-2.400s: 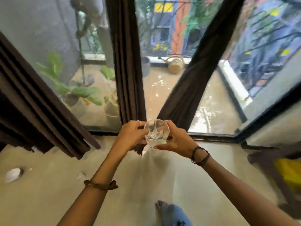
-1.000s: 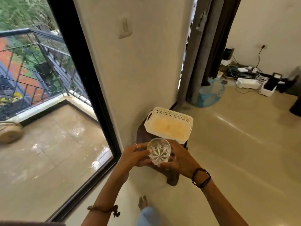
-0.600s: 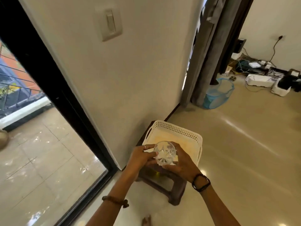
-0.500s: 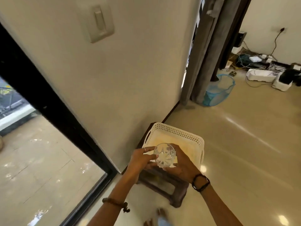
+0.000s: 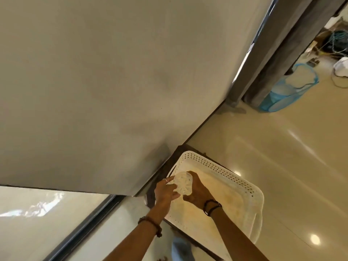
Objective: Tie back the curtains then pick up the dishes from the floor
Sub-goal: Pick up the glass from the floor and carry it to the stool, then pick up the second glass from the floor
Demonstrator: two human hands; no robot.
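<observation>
The cut-glass bowl (image 5: 183, 185), held between both hands, was over the near-left corner of the white perforated basket (image 5: 243, 187), whereas half a second earlier it had been short of the basket's near rim; the view had also closed in on basket and wall. This suggested that a dish lifted from the floor was about to be set down in the basket. The bowl's star-cut face was turned up toward the camera; whether that face was mouth or base could not be told. Being round, it showed no long axis. The left hand (image 5: 165, 191) pinched its left edge with curled fingers; the right hand (image 5: 196, 192) cupped its right side. The basket rested on a dark wooden stool (image 5: 150, 194) against the wall (image 5: 113, 81). Farther off stood a grey curtain (image 5: 278, 53) and a blue mesh hamper (image 5: 288, 91).
</observation>
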